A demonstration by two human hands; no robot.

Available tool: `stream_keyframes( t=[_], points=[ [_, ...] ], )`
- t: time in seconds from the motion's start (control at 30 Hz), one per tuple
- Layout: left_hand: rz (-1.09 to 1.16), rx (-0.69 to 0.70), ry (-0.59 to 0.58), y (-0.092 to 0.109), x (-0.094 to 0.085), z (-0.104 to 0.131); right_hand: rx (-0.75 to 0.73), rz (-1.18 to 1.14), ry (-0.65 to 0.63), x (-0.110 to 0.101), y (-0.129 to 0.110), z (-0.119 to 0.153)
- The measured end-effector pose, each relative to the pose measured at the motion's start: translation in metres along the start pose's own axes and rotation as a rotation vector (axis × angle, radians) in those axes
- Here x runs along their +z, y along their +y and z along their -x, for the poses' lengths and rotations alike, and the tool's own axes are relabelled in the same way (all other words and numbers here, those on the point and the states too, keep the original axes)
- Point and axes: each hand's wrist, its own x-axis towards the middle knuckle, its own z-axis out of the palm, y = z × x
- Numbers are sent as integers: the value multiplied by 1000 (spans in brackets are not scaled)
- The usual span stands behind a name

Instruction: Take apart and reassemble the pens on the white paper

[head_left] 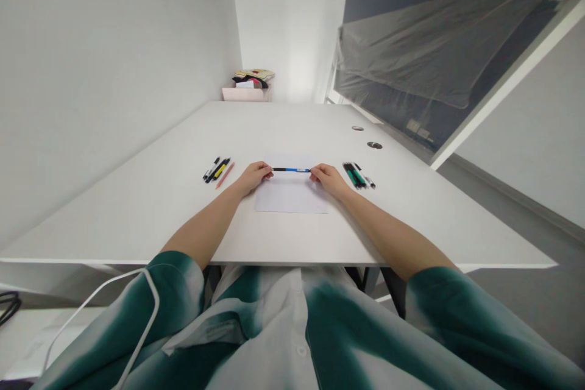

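Observation:
A blue pen (pixel 291 170) with a black end is stretched level between my two hands, over a sheet of white paper (pixel 292 196). My left hand (pixel 256 175) pinches its black end. At the other end, the fingers of my right hand (pixel 328 178) are closed on the pen. Left of my left hand lie several pens (pixel 218 169), black, white and yellow, beside a pink pencil-like stick (pixel 225 175). To the right of my right hand is another group of pens (pixel 358 175), some with green barrels.
The white table (pixel 274 128) runs back to a box (pixel 243 94) heaped with items at the far end. Two round metal fittings (pixel 375 145) are set along the table's right side. A dark panel (pixel 411 55) under clear plastic stands at right. A white cable (pixel 153 292) crosses my left sleeve.

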Motion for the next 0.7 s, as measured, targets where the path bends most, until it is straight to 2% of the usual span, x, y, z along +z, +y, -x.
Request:
stream_keyframes(
  t=[0.7],
  points=[
    [-34, -1, 2, 2, -1, 3, 16, -25, 6, 0, 0, 0]
  ],
)
